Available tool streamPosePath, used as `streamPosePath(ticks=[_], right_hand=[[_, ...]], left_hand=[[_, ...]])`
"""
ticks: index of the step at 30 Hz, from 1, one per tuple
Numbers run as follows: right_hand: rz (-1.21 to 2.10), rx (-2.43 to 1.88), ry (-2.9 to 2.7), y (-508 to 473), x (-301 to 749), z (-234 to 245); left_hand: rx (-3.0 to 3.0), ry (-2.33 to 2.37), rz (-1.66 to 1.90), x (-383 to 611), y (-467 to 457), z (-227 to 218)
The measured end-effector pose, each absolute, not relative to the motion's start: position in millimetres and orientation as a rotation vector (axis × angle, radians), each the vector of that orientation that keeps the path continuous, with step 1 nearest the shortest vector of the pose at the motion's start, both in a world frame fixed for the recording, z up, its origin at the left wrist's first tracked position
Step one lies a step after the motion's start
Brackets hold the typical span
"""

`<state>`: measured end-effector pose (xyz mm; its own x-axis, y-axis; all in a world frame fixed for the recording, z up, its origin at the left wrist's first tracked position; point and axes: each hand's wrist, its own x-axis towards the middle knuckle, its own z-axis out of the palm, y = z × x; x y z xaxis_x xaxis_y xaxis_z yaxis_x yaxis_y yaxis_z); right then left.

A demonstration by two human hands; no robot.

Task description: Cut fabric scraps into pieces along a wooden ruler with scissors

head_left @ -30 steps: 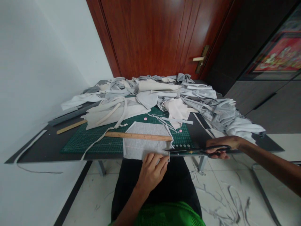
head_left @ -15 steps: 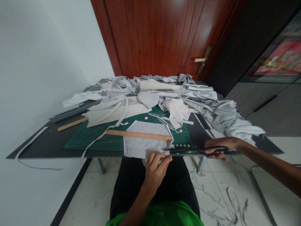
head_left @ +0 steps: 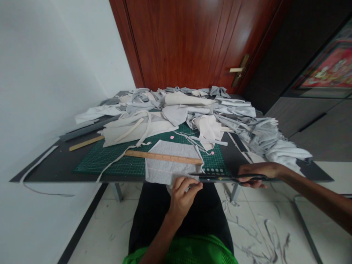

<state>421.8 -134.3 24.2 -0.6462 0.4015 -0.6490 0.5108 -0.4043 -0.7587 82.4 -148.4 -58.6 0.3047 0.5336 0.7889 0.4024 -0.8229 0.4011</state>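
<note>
A light grey piece of fabric lies over the front edge of the table, with a wooden ruler across it. My left hand pinches the fabric's near edge at the table's rim. My right hand is wrapped round the handles of black scissors. The scissor blades point left and lie at the fabric's right side, just above my left fingertips. Whether the blade tips are over or under the cloth is hard to make out.
A green cutting mat lies under the fabric on the dark table. Heaps of grey and white cloth scraps fill the back and right. A wooden strip lies at left. Fabric strips litter the floor.
The scissor handles have come closer together and the blades look more closed. My left hand keeps its pinch on the fabric. The view has shifted slightly.
</note>
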Motion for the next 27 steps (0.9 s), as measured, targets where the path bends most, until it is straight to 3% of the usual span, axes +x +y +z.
streamPosePath(ticks=[9, 27], right_hand=[[-2.02, 1.406, 1.783, -137.7, 417.6, 30.0], [-1.98, 1.432, 1.79, -142.4, 418.3, 33.2]], left_hand=[[2.407, 0.902, 1.556, 82.8, -149.2, -59.1], [2.336, 0.863, 1.621, 83.9, -151.1, -49.4]])
